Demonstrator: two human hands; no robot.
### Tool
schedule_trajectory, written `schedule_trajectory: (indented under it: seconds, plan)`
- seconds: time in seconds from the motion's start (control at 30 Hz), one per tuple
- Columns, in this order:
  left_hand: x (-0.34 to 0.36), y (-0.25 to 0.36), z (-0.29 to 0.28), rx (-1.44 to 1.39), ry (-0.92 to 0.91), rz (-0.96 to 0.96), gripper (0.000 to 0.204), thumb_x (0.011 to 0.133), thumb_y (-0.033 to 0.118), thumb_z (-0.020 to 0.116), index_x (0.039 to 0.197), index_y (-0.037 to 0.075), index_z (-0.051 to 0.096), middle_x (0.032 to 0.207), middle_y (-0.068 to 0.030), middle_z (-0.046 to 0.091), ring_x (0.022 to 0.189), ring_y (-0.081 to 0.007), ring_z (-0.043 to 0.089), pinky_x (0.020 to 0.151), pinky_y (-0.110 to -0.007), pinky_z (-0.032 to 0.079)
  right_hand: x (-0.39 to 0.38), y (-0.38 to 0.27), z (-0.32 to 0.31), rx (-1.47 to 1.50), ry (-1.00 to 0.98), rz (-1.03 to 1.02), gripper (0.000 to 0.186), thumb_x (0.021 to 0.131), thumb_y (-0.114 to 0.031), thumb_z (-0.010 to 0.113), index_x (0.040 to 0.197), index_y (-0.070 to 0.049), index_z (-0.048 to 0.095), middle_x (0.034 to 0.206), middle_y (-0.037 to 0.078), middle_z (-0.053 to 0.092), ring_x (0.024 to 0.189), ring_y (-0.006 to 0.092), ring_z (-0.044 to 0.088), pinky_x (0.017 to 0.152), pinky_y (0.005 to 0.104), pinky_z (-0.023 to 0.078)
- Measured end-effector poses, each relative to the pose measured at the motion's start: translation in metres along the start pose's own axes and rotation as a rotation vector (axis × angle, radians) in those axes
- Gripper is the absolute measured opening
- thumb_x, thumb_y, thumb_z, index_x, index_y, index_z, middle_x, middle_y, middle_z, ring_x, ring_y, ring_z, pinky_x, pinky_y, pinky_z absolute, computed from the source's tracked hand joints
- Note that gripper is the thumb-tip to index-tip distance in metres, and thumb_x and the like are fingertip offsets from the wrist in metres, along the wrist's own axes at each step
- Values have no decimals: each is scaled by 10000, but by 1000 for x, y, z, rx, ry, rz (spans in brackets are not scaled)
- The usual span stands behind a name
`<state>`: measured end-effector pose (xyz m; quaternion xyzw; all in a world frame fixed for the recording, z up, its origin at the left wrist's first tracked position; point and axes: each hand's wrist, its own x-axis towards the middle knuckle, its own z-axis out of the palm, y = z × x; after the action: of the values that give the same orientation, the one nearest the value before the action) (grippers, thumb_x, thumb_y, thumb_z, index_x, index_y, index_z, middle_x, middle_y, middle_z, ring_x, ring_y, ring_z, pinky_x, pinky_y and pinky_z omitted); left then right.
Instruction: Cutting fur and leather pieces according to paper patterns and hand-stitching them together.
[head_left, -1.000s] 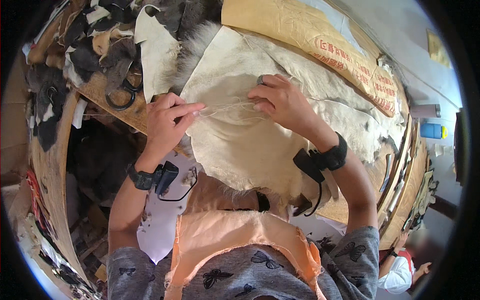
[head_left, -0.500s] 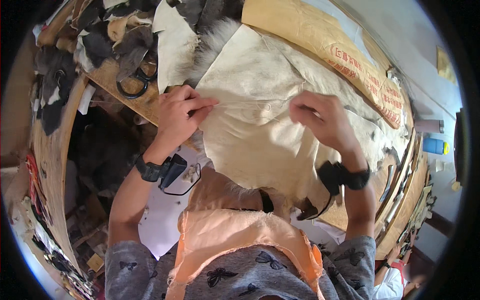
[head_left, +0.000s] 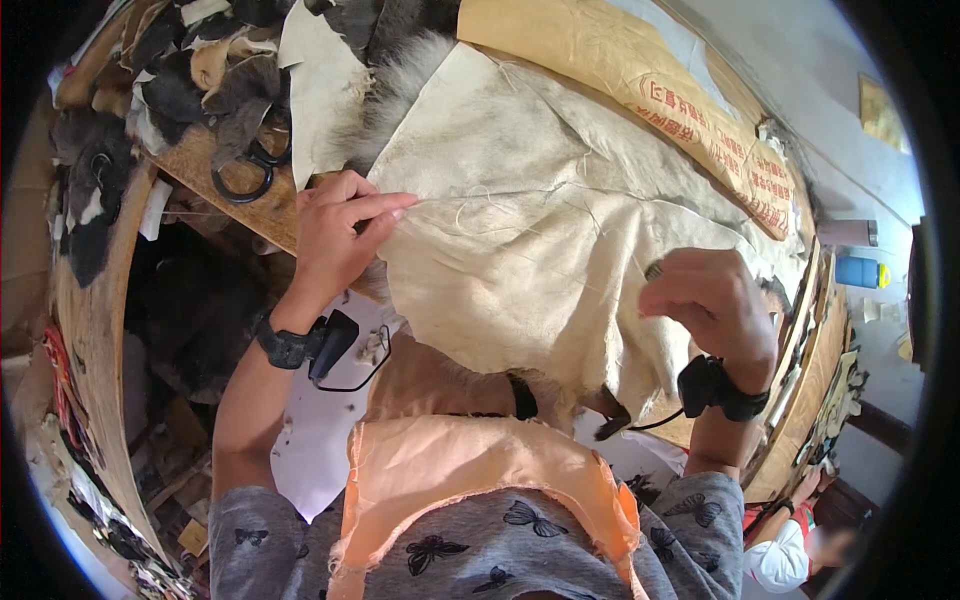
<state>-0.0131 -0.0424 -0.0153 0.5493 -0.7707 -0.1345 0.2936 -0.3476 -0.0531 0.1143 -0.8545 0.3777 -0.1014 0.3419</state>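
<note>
A cream-coloured hide (head_left: 500,270), skin side up with grey fur along its edge, is spread over the work surface and hangs toward me. A seam runs across it, with loose thread ends (head_left: 470,205) lying near its left part. At the left end of that seam, my left hand (head_left: 345,225) pinches the hide between thumb and fingers. My right hand (head_left: 715,300) is raised above the hide's right side, fingers curled together. A small dark band shows by its fingers; whatever it grips is too small to make out.
Brown printed paper (head_left: 640,90) lies along the hide's far edge. Black-handled scissors (head_left: 242,180) and dark fur scraps (head_left: 235,90) are at the left. A blue bottle (head_left: 858,271) stands at the right. Another person (head_left: 785,550) is at lower right.
My right hand has moved right and toward me, away from the seam. My left hand keeps its pinch on the hide. The whole view has shifted slightly.
</note>
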Motion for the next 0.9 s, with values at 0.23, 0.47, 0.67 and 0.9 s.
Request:
schedule_trajectory:
  seconds: [0.23, 0.47, 0.67, 0.9]
  plan:
    - [-4, -3, 2, -50, -1, -83, 200, 726, 158, 669, 898, 239, 733, 703, 26, 510, 702, -136, 511, 666, -286, 349, -64, 21, 0, 154, 676, 159, 94, 658, -36, 589, 616, 43, 562, 654, 132, 559, 568, 172, 541, 512, 272, 433]
    - [-4, -3, 1, -52, 10, -81, 222, 712, 146, 691, 902, 254, 731, 707, 43, 494, 691, -123, 505, 660, -294, 344, -162, 117, -37, 564, 838, -68, 112, 753, -61, 631, 852, -9, 622, 863, 106, 589, 855, 225, 551, 719, 329, 443]
    - [0, 2, 6, -62, 5, -70, 197, 722, 163, 695, 891, 257, 730, 703, 46, 488, 691, -117, 506, 672, -293, 336, -94, 85, -10, -340, 395, 640, 249, 774, -19, 631, 1019, -48, 596, 992, 28, 610, 892, 138, 562, 743, 283, 456]
    - [-2, -2, 2, -61, 20, -80, 205, 724, 115, 678, 887, 228, 732, 697, 41, 515, 703, -130, 522, 677, -299, 340, 58, 18, 68, -3, 256, 93, 44, 760, -63, 613, 793, -37, 599, 821, 114, 584, 772, 290, 581, 686, 367, 477]
